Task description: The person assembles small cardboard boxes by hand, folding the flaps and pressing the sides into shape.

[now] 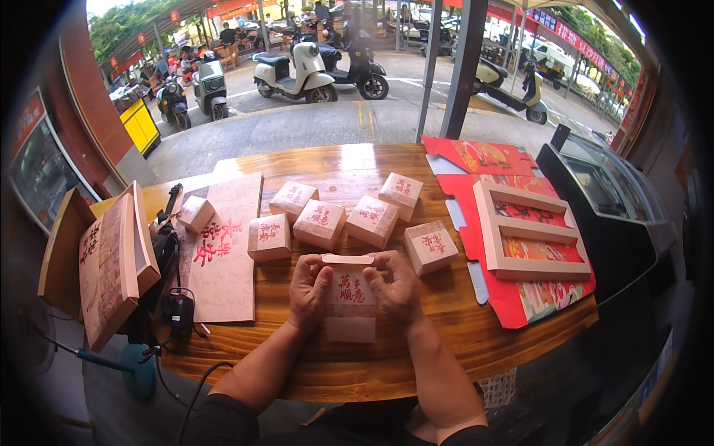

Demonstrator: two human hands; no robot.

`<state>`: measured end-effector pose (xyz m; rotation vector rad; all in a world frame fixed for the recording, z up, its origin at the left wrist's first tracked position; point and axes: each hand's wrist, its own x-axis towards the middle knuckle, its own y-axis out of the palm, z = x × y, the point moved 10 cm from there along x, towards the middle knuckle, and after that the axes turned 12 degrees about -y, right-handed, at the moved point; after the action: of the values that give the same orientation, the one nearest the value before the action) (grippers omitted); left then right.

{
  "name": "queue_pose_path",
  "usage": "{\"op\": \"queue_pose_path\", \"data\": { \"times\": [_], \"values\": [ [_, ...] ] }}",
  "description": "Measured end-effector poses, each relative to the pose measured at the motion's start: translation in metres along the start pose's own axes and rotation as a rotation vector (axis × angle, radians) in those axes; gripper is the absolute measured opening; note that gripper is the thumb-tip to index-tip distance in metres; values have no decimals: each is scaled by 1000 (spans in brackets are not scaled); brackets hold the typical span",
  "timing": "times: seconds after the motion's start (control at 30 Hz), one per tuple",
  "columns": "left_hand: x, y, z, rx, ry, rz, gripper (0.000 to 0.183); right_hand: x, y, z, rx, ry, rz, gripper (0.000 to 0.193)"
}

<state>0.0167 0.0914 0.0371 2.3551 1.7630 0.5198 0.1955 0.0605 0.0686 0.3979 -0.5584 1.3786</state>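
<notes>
Between both hands I hold a small pink cardboard box (351,303), printed with red characters and not folded shut, its far flap bent up. My left hand (310,288) grips its left edge with the thumb on top. On the right edge my right hand (396,286) pinches it the same way. Just beyond stand several small closed pink boxes with red print, among them a near left box (269,238), a middle box (320,224) and a box by my right hand (431,247).
A large pink printed board (236,290) lies at left, a small box (196,213) on it. Left of it lean big open boxes (111,275) and a black adapter (178,306) with cables. A divided pink tray (494,263) rests on red printed cardboard (506,316). Scooters (297,74) are parked outside.
</notes>
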Motion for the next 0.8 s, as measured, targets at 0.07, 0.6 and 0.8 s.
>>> {"op": "queue_pose_path", "data": {
  "times": [0.07, 0.6, 0.8],
  "values": [
    [0, 1, 0, 22, -13, -4, 18, 1, -2, 0, 19, -20, -20, 35],
    [2, 8, 4, 102, -25, 19, 17, -1, -13, -8, -14, 75, -90, 30],
    [2, 11, 1, 77, -30, 23, 18, -1, -10, -14, 74, 45, -122, 22]
  ]
}}
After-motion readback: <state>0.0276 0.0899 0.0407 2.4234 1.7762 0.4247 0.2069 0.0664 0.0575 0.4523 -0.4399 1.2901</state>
